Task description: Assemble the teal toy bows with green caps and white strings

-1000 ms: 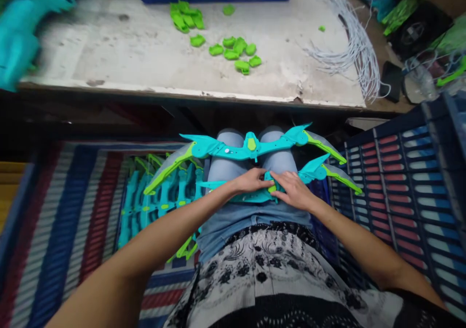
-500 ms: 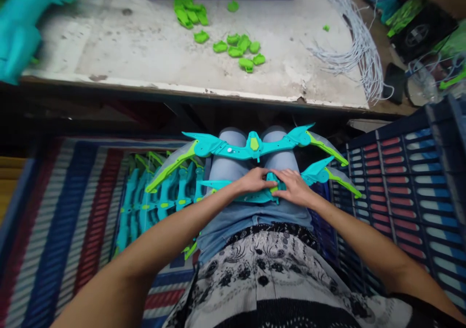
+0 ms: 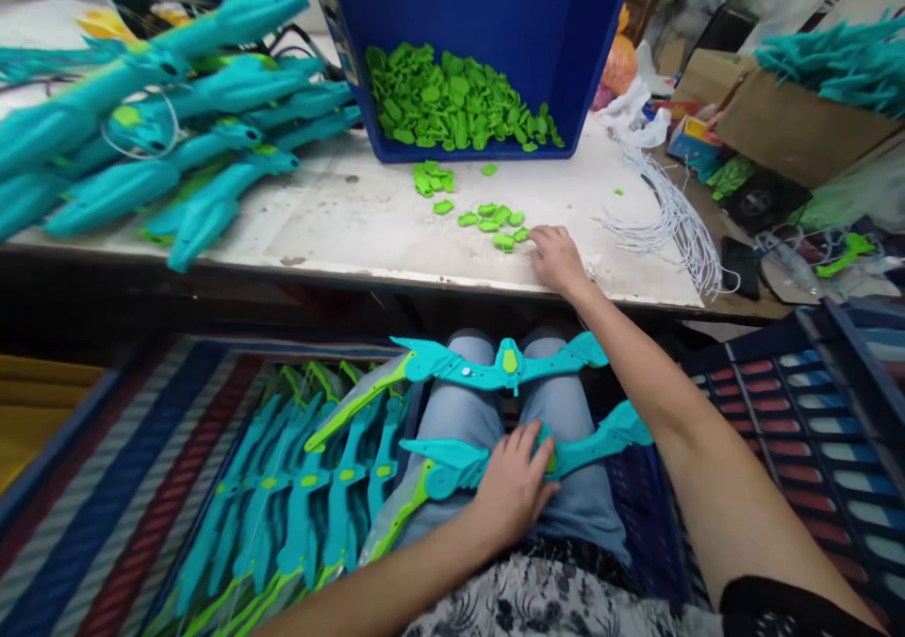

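Observation:
Across my thighs lie two turquoise toy bows with lime-green tips. My left hand (image 3: 516,481) is closed over the middle of the nearer toy bow (image 3: 594,453), hiding part of its centre. The farther toy bow (image 3: 467,369) has a green oval piece at its centre. Over the table edge, my right hand (image 3: 558,258) has its fingers bent, with the fingertips at a small green plastic piece (image 3: 521,235). That piece lies beside several loose green pieces (image 3: 487,223) on the table. Whether the fingertips grip it is hard to see.
A blue bin (image 3: 487,15) of green pieces stands on the white table (image 3: 339,232). Turquoise bow parts (image 3: 233,128) are piled left, white cords (image 3: 679,232) lie right. Several finished-looking bows (image 3: 304,486) fill the space left of my legs; a dark crate (image 3: 792,430) stands right.
My right hand has left the nearer bow and moved forward to the loose green pieces on the table. My left hand stays on the bow. The view has tilted up, showing more of the bin.

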### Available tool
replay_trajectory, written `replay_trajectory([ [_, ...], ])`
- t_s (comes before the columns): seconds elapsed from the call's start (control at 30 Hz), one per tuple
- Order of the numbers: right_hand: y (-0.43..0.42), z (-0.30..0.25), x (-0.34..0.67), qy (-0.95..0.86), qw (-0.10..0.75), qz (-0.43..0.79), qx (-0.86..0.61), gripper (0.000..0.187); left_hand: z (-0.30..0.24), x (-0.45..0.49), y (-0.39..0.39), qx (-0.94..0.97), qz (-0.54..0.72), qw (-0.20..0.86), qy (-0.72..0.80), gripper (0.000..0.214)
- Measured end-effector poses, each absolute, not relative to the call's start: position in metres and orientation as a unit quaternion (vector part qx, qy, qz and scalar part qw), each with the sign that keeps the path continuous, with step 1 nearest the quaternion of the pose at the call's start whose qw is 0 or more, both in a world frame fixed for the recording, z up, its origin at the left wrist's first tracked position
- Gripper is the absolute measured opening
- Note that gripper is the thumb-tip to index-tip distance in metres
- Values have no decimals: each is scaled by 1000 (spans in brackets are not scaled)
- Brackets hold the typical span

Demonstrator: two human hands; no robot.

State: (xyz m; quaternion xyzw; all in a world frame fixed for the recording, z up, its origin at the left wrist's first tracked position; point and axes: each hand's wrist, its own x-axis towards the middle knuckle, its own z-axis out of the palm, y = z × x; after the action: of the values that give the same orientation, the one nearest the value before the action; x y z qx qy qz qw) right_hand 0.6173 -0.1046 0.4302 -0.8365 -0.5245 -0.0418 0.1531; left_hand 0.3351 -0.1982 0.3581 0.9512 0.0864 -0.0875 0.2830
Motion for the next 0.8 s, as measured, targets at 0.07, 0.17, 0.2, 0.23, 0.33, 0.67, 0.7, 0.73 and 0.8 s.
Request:
replay_trajectory([
  [0.07,-78,425,633,-521,138,-34,-842,39,354,330,-208,962,-109,244,62,79],
  [0.17,-67,423,645,-510,130,-22,-850,35,350,337,-205,964,-151,210,61,85],
  [0.2,-70,425,649,-510,132,-13,-850,36,351,341,-200,961,-165,214,59,81],
  [0.23,-76,429,654,-514,133,1,-847,38,353,344,-195,956,-178,225,56,79],
  [0.33,-101,444,675,-541,115,74,-830,41,361,344,-177,937,-185,296,28,80],
  [0.67,-142,447,692,-512,144,148,-834,24,354,319,-155,931,-145,336,-2,69],
  [0.7,-141,445,690,-514,143,115,-838,24,351,317,-155,933,-130,335,-11,68],
  [0.73,-141,443,688,-514,140,84,-842,24,349,316,-155,935,-116,336,-18,66],
  [0.8,-142,437,686,-507,138,39,-850,21,346,312,-157,934,-99,342,-21,66],
])
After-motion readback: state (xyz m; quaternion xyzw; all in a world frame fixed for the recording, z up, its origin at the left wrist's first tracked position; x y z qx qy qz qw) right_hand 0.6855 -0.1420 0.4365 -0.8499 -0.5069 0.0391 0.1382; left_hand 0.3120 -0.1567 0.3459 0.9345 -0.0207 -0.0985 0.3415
